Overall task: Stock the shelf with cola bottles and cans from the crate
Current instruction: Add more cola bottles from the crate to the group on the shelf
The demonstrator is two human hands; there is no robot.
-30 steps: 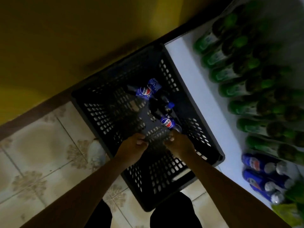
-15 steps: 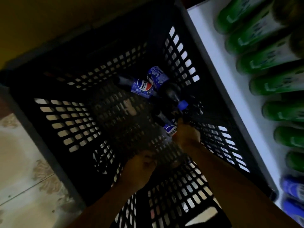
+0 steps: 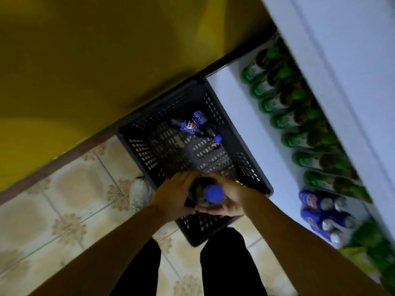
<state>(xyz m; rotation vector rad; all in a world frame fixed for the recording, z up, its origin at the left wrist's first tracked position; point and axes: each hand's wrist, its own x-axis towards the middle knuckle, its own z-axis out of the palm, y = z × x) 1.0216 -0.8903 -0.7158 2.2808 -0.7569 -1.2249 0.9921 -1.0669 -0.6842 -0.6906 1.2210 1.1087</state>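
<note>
Lifted since half a second back, when both hands were down at the crate floor: one cola bottle (image 3: pixel 197 190), now upright over the near end of the black crate (image 3: pixel 147 152), blue cap (image 3: pixel 213 193) facing up at the camera. Clamped from both sides: left hand (image 3: pixel 172 196) wrapped round its left flank, right hand (image 3: pixel 230 198) round its right flank and beneath, fingertips of the two nearly meeting on the far side. Cannot tell whether raised clear of the crate's rim or only level with it.

Left lying at the far end of the crate floor, toward the shelf side: two more cola bottles (image 3: pixel 189 125), touching and crossed, one showing a blue label with a round logo, the other with its blue cap pointing toward the near end.

Standing just right of the crate: white shelf (image 3: pixel 241 116). Ranked along it from far end toward near: green bottles (image 3: pixel 275 103). Packed together past them at the near end: blue cola cans (image 3: pixel 315 201).

Underneath: patterned tiled floor (image 3: pixel 64 201), with yellow wall (image 3: pixel 106 50) beyond the crate's far end. At the crate's near end: black trouser legs (image 3: pixel 136 270). Beside its left wall: pale shape (image 3: pixel 140 192), too blurred to name.
</note>
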